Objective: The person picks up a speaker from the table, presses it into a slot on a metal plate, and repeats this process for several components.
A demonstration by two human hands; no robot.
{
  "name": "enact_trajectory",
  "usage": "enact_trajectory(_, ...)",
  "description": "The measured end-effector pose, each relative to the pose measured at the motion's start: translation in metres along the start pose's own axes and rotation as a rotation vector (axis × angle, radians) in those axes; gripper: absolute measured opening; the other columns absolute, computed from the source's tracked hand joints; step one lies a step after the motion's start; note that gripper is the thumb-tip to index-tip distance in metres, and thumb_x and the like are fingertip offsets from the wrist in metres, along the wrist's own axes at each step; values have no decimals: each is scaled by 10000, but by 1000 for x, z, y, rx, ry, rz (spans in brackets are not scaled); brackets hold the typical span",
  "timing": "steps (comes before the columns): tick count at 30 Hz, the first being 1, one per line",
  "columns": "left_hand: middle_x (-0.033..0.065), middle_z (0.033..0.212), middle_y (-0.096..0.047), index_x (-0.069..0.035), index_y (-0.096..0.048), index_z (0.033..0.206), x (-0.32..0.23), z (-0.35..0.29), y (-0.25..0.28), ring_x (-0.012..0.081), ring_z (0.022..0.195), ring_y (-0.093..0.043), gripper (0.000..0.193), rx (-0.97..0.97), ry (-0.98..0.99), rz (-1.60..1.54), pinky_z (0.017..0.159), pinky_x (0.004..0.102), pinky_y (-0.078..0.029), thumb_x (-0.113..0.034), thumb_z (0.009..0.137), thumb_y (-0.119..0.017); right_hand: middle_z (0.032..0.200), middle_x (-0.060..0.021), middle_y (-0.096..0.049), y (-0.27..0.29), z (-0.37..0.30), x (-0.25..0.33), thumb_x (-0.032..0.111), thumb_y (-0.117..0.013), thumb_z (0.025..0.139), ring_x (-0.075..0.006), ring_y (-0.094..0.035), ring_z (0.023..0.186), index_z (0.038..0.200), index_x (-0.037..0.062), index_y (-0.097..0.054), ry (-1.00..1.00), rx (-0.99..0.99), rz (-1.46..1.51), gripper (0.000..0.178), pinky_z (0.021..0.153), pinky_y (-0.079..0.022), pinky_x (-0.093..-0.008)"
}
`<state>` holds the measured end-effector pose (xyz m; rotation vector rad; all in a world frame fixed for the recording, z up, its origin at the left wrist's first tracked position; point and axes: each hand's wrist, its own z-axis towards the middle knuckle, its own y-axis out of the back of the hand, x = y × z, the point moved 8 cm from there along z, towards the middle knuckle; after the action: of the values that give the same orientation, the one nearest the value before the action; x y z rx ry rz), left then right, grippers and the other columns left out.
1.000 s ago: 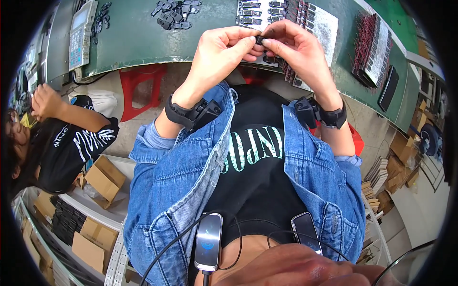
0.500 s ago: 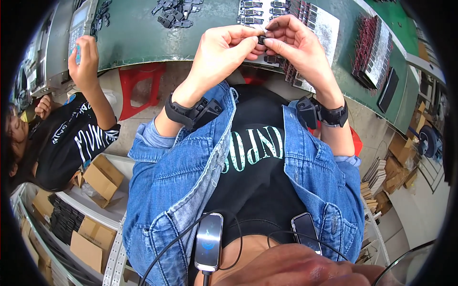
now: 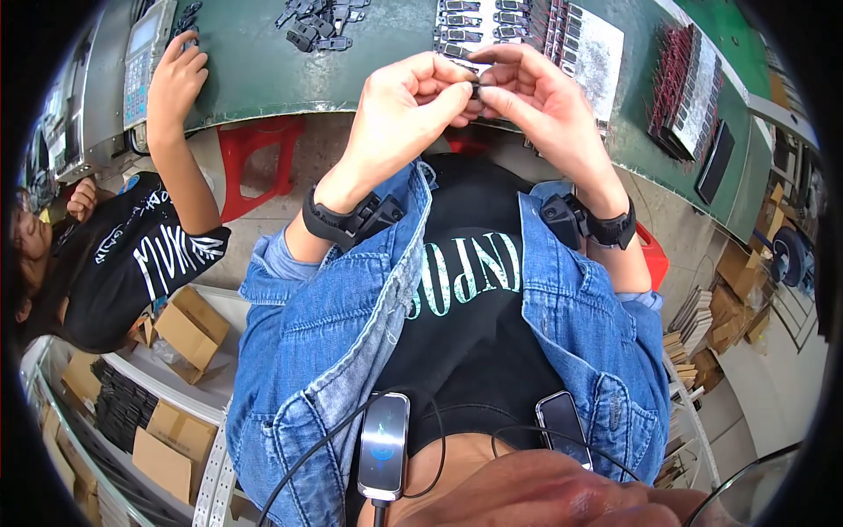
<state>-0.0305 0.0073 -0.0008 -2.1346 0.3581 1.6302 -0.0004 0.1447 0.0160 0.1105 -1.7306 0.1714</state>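
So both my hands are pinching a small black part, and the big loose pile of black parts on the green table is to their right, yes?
Not quite: the head view shows the big loose pile of black parts on the green table to their left. Your left hand and right hand do pinch a small black part.

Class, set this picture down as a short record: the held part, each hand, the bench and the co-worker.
Held part: small, black, mostly hidden
Left hand: pinching the part
Right hand: pinching it too
Green bench: black piece pile, rows of black parts, red wires
Co-worker's hand: at a small black cluster, contact unclear
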Motion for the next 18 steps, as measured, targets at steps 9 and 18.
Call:
enact_trajectory(9, 84, 856, -705, 14, -625, 1018, 2, -1, 2, 104, 772, -685, 120, -16, 43, -29, 680, 223, -566, -69, 931, -623, 880, -42, -644, 13, -5, -1, 150, -472, 1040, -95, -644, 807, 1227, -11, -569, -49, -103, 24, 265, 774, -530, -227)
enact_trajectory(18, 53, 803, -704, 9, -628, 1013, 20, -8, 34, 74, 689, -630, 183, -135, 75, 242, 638, 217, -505, -122, 893, -669, 618, 4, -522, 127, -73, 10, 264, -494, 1036, -73, -528, 596, 891, 40, -592, 9, -667, -439, 284, 583, -410, -216)
